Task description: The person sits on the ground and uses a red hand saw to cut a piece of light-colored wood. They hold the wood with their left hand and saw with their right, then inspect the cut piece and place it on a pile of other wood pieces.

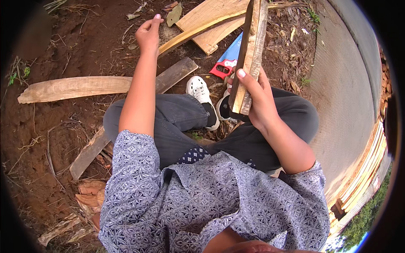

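My right hand (259,95) grips a rough length of wood (252,46), its thumb across the pale near face. The wood has a dark side and reaches up past the top edge of the view. My left hand (148,34) is raised over the soil, its fingers curled in and its thumb pointing away; anything small in it is hidden. A handsaw (231,55) with a blue blade and red handle lies on the ground just left of the held wood, which partly covers it. Near my left hand a long curved wooden strip (202,28) crosses a flat board (211,12).
A pale plank (76,88) and a grey-brown board (176,75) lie under my left forearm. Farther left is another weathered board (89,154) beside wood scraps (90,194). To the right runs a grey curved surface (346,88), with stacked slats (363,166) beyond. My white shoe (199,90) stands ahead.
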Available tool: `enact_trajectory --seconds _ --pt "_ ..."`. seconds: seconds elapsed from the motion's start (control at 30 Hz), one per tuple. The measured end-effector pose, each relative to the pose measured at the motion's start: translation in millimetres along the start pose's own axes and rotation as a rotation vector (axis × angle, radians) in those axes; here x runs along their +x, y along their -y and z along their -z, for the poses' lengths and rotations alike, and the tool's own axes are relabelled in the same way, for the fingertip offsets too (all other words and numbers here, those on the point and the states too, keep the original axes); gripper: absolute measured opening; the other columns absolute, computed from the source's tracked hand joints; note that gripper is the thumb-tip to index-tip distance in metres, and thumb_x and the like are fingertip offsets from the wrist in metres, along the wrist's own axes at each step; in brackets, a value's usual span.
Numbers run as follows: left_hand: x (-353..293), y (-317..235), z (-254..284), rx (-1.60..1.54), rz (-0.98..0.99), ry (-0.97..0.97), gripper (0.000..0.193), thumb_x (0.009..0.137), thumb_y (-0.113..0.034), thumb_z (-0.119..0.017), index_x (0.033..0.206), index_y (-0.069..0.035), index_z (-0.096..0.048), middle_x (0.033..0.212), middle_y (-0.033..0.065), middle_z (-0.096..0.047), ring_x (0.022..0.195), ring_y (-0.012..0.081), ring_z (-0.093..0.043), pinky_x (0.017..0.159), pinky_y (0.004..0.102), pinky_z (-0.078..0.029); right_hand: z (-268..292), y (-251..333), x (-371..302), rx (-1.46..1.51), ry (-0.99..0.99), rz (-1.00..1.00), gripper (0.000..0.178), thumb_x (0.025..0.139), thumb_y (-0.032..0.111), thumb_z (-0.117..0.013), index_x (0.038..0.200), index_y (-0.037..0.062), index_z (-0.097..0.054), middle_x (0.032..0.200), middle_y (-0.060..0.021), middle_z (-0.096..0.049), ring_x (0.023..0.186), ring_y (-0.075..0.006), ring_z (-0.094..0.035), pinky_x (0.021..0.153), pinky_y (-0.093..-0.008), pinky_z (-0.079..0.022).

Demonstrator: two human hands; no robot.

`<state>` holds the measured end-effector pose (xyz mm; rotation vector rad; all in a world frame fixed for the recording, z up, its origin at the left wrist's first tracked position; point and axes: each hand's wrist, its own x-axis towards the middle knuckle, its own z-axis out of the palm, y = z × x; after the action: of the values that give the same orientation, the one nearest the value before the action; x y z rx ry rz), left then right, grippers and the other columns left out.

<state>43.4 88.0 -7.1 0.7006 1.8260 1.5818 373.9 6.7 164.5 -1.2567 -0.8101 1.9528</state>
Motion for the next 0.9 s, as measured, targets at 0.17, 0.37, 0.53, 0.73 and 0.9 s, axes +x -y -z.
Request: enact_trajectory --seconds 0.17,0.37,0.53,0.73,0.9 --pt "-76.8 -41.2 63.2 -0.192 0.304 0.099 0.067 0.098 -0.049 -0.07 0.146 -0.005 -0.051 0.138 0.0143 -0.059 0.109 0.0257 -0.065 0.094 0.0409 -0.057 0.0 -33.3 11.0 -0.219 0.08 -0.075 0.096 0.092 0.023 -0.079 0.164 0.0 -0.019 0.137 -0.0147 -0.057 0.126 -0.022 -0.056 0.11 -0.0374 -0.042" --pt "-181.3 -48.3 29.0 -0.496 0.593 0.536 0.086 0.097 -0.068 -0.058 0.152 -0.005 -0.04 0.142 0.0206 -0.054 0.12 0.0303 -0.063 0.096 0.0478 -0.056 -17.9 -78.1 22.8 -0.826 0.249 -0.014 0.11 0.081 0.041 -0.085 0.162 -0.0021 -0.024 0.15 -0.0266 -0.052 0.136 -0.0302 -0.055 0.112 -0.0383 -0.043" --pt "-189.4 -4.3 23.0 -0.662 0.472 0.196 0.072 0.101 -0.056 -0.062 0.143 0.001 -0.048 0.136 0.0169 -0.06 0.123 0.0264 -0.063 0.1 0.0437 -0.054 -24.8 -97.8 36.7 -1.208 0.253 0.144 0.113 0.074 0.058 -0.082 0.158 -0.0012 -0.036 0.144 -0.0302 -0.057 0.133 -0.0365 -0.059 0.11 -0.0409 -0.045" --pt "-173.9 40.6 39.4 -0.601 0.498 0.07 0.044 0.105 -0.036 -0.056 0.137 -0.005 -0.051 0.126 0.0169 -0.065 0.111 0.031 -0.068 0.092 0.0527 -0.057 -17.0 -130.6 57.6 -0.708 0.219 0.096 0.094 0.092 0.046 -0.074 0.156 -0.0095 -0.034 0.134 -0.0286 -0.063 0.122 -0.0293 -0.064 0.104 -0.037 -0.048" --pt "-158.2 80.7 67.2 -0.478 0.563 -0.116 0.034 0.096 -0.023 -0.064 0.121 -0.001 -0.062 0.11 0.0131 -0.069 0.098 0.0261 -0.069 0.083 0.044 -0.057 -19.1 -126.0 68.7 -0.65 0.125 0.025 0.097 0.09 0.043 -0.078 0.158 -0.0082 -0.031 0.137 -0.0261 -0.059 0.124 -0.0285 -0.061 0.106 -0.0359 -0.046"
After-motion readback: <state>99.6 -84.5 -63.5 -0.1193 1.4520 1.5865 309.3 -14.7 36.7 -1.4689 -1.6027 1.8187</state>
